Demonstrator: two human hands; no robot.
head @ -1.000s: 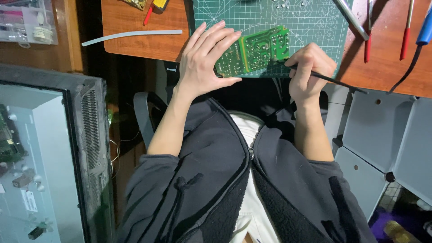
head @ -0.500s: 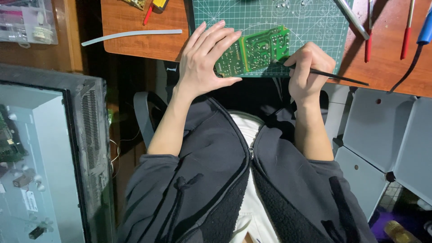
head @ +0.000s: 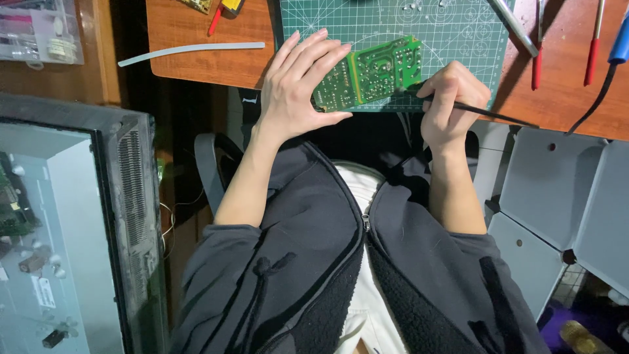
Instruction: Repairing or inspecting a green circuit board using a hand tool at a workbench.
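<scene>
A green circuit board [head: 370, 78] lies solder side up at the near edge of a green cutting mat [head: 393, 26] on a wooden desk. My left hand [head: 301, 82] holds the board's left end, thumb under its near edge and fingers spread over the mat. My right hand [head: 452, 98] grips a thin black tool [head: 498, 117] like a pen. The tool's tip touches the board's right side and its shaft sticks out to the right.
An open computer case [head: 72, 229] stands at the left. A white strip [head: 190, 51] lies on the wooden desk [head: 209, 65]. Red-handled tools [head: 593, 39] and a blue-handled tool with a black cable [head: 619, 49] lie at the right. White cube shelves [head: 557, 203] stand below the desk.
My right hand has shifted slightly to the left along the board's edge, with the black tool tilting a little. My left hand and the board have stayed put.
</scene>
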